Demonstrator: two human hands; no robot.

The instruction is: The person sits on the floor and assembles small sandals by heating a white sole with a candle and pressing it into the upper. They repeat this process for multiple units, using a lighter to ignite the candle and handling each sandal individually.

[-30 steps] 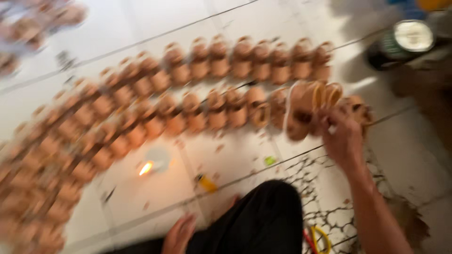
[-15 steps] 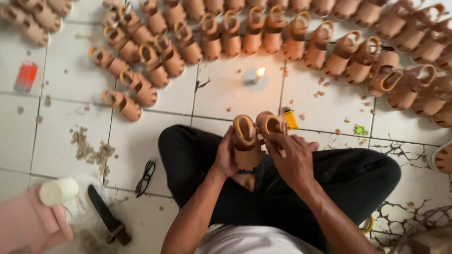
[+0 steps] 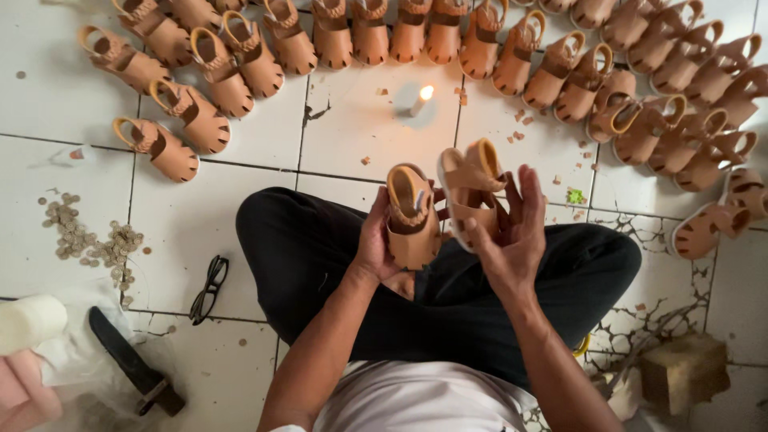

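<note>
at the floor's (image 3: 360, 136) near left corner lie a pale roll (image 3: 30, 320), pink cloth (image 3: 24, 388) and a black-handled knife (image 3: 128, 364) on clear plastic, set within arm's reach but out of the way of the legs. just beyond them sits a scatter of small round bits (image 3: 92, 240), heaped loosely, and black glasses (image 3: 210, 286) lie folded open on the tile beside the knee.

tan sandals (image 3: 200, 96) curve in rows along the far edge, from the far left corner round to the right edge, each standing heel up and close to its neighbour, probably so they can be counted or dry without touching much. in the gap between the rows and the legs a short candle (image 3: 422, 98) burns upright on bare tile, apart from the leather, likely kept handy for heat.

the person sits cross-legged in dark trousers (image 3: 320, 264). the left hand (image 3: 376, 244) is closed round the left sandal (image 3: 410, 216), fingers behind it and thumb on the side, holding it upright with the heel loop up. the right hand (image 3: 512, 236) grips the right sandal (image 3: 468, 192) more loosely, thumb across the strap, fingers spread behind the sole, tilting it outward. both sandals are over the lap, side by side and nearly touching, as if held together to compare them as a pair.

by the near right corner a rough tan block (image 3: 680, 368) rests on cracked tile.
</note>
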